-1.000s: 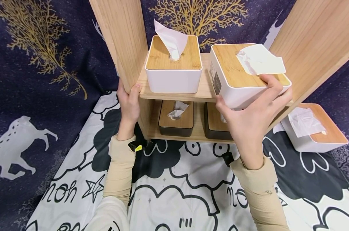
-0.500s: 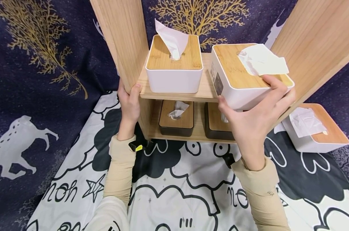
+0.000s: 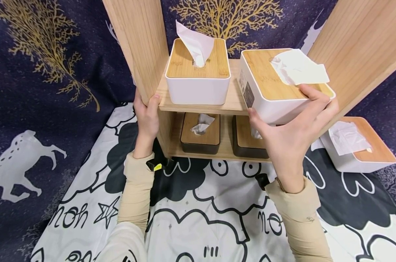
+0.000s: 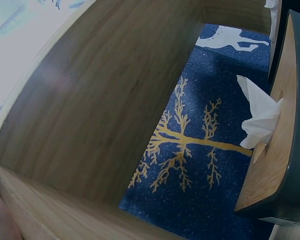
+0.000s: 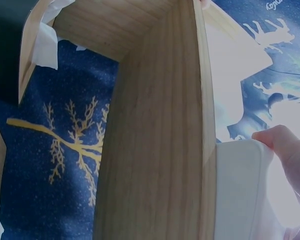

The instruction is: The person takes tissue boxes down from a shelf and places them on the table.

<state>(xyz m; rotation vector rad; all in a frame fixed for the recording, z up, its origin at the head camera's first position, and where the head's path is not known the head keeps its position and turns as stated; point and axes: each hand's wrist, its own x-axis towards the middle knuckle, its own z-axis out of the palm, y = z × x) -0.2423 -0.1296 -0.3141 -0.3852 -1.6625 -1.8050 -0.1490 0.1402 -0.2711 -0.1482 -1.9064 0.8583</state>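
Near the right upright, the right hand (image 3: 291, 136) grips the front of a white tissue box (image 3: 283, 109) with a bamboo lid; the box sits askew over the upper shelf's front edge. In the right wrist view a thumb (image 5: 285, 145) lies on the white box (image 5: 237, 190). The left hand (image 3: 146, 118) holds the wooden shelf unit (image 3: 142, 47) at its left upright, beside the upper shelf. Only a blurred bit of that hand (image 4: 1, 215) shows in the left wrist view. A second white tissue box (image 3: 198, 91) stands squarely on the upper shelf's left part.
Two dark tissue boxes with wooden lids, one on the left (image 3: 200, 148) and one on the right (image 3: 250, 151), stand on the lower shelf. Another white tissue box (image 3: 361, 166) rests outside the unit at the right, on the patterned cloth (image 3: 198, 225). Dark blue printed fabric hangs behind.
The gripped white box and the right hand have shifted slightly to the right. The left hand stays on the upright.
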